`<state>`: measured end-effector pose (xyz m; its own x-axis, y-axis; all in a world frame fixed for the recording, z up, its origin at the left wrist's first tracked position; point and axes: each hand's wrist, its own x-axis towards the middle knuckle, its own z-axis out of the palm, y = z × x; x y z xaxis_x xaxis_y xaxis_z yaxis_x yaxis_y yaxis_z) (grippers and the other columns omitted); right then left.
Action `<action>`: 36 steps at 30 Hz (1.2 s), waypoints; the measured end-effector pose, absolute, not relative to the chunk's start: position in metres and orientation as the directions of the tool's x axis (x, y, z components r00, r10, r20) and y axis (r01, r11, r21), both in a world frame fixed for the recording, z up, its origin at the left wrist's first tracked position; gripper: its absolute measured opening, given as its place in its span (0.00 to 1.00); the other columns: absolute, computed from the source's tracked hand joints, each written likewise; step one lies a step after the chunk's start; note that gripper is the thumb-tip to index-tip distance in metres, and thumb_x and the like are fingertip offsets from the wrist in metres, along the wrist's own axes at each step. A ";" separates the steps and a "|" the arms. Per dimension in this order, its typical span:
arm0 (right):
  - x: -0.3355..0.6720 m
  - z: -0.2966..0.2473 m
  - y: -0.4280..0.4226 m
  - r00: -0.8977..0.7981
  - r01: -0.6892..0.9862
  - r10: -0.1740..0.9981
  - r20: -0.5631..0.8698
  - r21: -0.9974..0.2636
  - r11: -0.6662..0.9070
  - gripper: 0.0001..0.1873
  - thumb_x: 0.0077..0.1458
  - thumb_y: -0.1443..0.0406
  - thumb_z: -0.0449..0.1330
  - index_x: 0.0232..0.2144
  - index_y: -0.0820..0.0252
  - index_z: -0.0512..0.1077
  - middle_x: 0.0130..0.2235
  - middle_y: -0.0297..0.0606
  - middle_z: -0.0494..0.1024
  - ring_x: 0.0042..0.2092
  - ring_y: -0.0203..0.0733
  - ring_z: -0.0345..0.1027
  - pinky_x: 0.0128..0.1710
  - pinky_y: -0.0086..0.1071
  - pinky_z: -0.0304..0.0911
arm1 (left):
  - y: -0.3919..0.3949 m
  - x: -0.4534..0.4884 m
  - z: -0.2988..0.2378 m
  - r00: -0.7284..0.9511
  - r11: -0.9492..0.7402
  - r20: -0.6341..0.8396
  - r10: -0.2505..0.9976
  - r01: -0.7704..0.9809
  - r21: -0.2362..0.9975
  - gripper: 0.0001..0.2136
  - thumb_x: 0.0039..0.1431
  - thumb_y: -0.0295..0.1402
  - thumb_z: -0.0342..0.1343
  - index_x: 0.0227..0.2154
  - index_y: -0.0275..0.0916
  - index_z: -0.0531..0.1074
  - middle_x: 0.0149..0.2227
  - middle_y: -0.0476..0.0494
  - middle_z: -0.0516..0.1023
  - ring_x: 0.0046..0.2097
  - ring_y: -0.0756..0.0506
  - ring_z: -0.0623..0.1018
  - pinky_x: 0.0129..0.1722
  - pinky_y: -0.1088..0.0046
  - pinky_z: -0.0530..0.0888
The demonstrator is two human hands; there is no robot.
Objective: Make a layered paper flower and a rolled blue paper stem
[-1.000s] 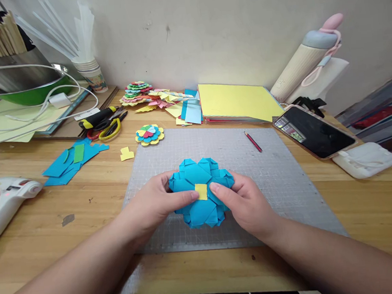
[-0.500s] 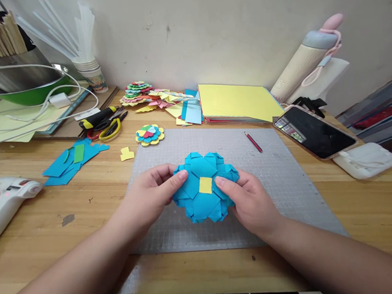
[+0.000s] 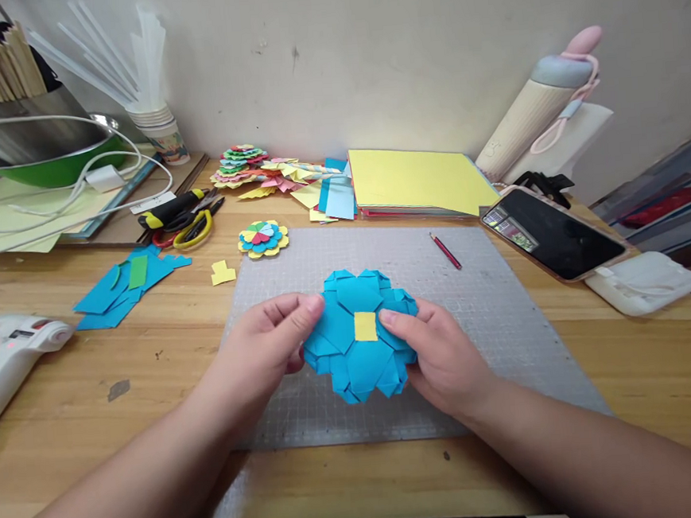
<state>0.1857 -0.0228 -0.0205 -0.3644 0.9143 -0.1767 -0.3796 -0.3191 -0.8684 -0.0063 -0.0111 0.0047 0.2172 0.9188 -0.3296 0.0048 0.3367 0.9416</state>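
I pinch the blue paper flower [image 3: 357, 338] at mid-frame over the cutting mat [image 3: 493, 311], left hand [image 3: 271, 341] and right hand [image 3: 440, 355] clamping opposite edges, pressing lightly to avoid crushing petals.

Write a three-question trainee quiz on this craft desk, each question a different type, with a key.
1. True or false: both the left hand and the right hand hold the blue paper flower.
2. What colour is the small square at the flower's centre?
3. Which lies on the grey cutting mat? A) glue gun B) red pencil C) scissors

Key:
1. True; each hand grips one side of it.
2. Yellow.
3. B; the glue gun and scissors lie on the wooden table, left of the mat.
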 end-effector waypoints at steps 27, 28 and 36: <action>0.184 -0.012 -0.022 -0.579 -0.334 0.711 -0.398 -0.680 -0.653 0.14 0.43 0.58 0.67 0.23 0.62 0.68 0.20 0.30 0.68 0.23 0.31 0.60 0.26 0.27 0.64 | -0.021 -0.016 0.010 0.647 -0.904 0.665 0.372 0.416 0.101 0.13 0.69 0.29 0.44 0.39 0.41 0.75 0.36 0.47 0.80 0.43 0.45 0.72 0.42 0.62 0.60; 0.183 -0.012 -0.022 -0.579 -0.332 0.711 -0.400 -0.680 -0.653 0.15 0.42 0.58 0.67 0.23 0.62 0.69 0.21 0.30 0.68 0.22 0.31 0.59 0.26 0.27 0.63 | -0.021 -0.016 0.010 0.650 -0.905 0.662 0.373 0.413 0.104 0.12 0.69 0.29 0.44 0.39 0.41 0.75 0.36 0.47 0.80 0.43 0.45 0.72 0.42 0.62 0.60; 0.182 -0.011 -0.022 -0.589 -0.342 0.706 -0.394 -0.670 -0.659 0.14 0.43 0.58 0.67 0.25 0.63 0.70 0.22 0.31 0.69 0.23 0.31 0.60 0.26 0.27 0.63 | -0.021 -0.015 0.011 0.662 -0.902 0.638 0.394 0.412 0.129 0.12 0.69 0.31 0.44 0.38 0.41 0.74 0.36 0.48 0.79 0.42 0.45 0.70 0.41 0.63 0.59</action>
